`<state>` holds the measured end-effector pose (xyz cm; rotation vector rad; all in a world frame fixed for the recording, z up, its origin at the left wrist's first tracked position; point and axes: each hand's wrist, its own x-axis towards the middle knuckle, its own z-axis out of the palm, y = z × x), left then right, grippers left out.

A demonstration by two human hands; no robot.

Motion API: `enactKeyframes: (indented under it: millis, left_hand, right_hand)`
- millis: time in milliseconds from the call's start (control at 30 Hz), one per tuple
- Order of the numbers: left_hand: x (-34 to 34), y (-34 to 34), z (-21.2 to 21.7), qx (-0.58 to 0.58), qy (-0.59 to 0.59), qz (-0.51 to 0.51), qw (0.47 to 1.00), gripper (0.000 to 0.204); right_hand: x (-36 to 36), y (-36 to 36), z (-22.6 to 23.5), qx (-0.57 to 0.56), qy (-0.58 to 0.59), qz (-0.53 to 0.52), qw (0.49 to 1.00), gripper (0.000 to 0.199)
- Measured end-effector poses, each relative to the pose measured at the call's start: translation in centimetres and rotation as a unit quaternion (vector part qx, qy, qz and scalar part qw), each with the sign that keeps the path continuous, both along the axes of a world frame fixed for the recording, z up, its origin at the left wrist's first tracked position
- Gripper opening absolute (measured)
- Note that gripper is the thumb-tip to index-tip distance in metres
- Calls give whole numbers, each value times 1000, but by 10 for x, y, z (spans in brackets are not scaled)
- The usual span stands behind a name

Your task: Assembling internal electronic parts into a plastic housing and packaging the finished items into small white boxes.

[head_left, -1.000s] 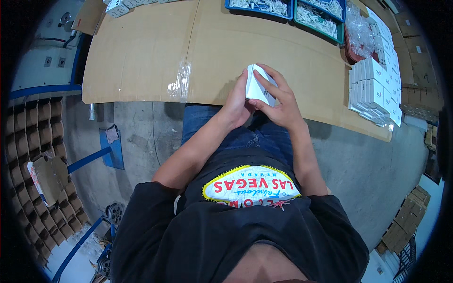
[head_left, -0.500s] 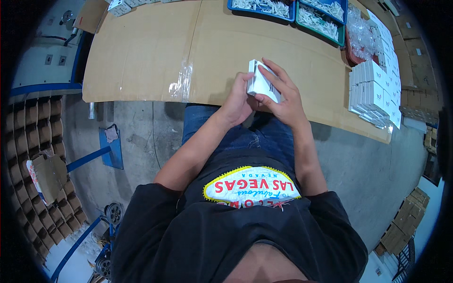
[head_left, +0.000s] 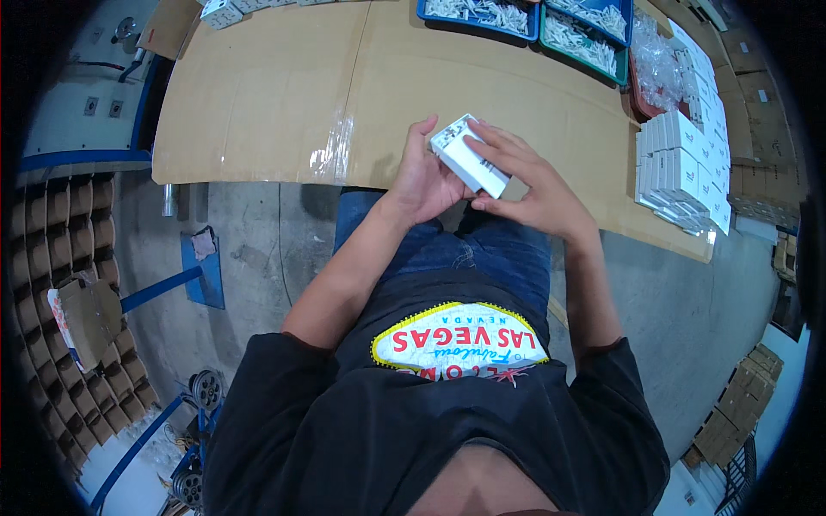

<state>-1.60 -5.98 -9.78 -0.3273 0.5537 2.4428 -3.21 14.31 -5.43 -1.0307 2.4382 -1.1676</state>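
My left hand (head_left: 422, 187) holds a small white box (head_left: 469, 153) from its left side and underneath, with the palm turned up and the thumb raised just beside the upper corner; the fingers under the box are hidden. My right hand (head_left: 540, 182) grips the same box from the right, its fingers bent across the top face. The box sits tilted between the two, at the near edge of the desk (head_left: 249, 103). Dark print shows toward its far end, too small to make out.

The desk is covered with brown cardboard, with a strip of clear tape (head_left: 331, 155) near its front edge. At my right stands a stack of white boxes (head_left: 682, 163), many with a small dark mark on the face, and beyond it a heap of clear plastic bags (head_left: 661, 73). Blue trays (head_left: 477, 33) and a green tray (head_left: 583, 65) at the far side hold small white pieces. More white cartons (head_left: 222, 13), with dark printing, stand at the far left.

The boldest lettering is on my black shirt (head_left: 430, 430): red and blue letters on a white panel (head_left: 460, 340) edged in yellow, upside down from here.
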Motion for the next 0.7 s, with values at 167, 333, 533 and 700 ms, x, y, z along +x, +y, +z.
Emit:
enactKeyframes:
  millis: [167,333,533,700]
  left_hand:
    - [-1,2,-7,1,47,-8,999,75]
    - [5,0,2,-175,81,-71,979,96]
    - [3,16,-5,-37,35,-47,998,96]
    - [5,19,-7,3,12,-42,999,106]
  right_hand:
    - [-11,5,16,1,-18,8,1000,83]
    - [-16,5,16,32,-11,7,999,82]
    - [-32,10,2,-172,-127,-69,974,58]
    - [-44,13,3,-155,-175,-77,969,60]
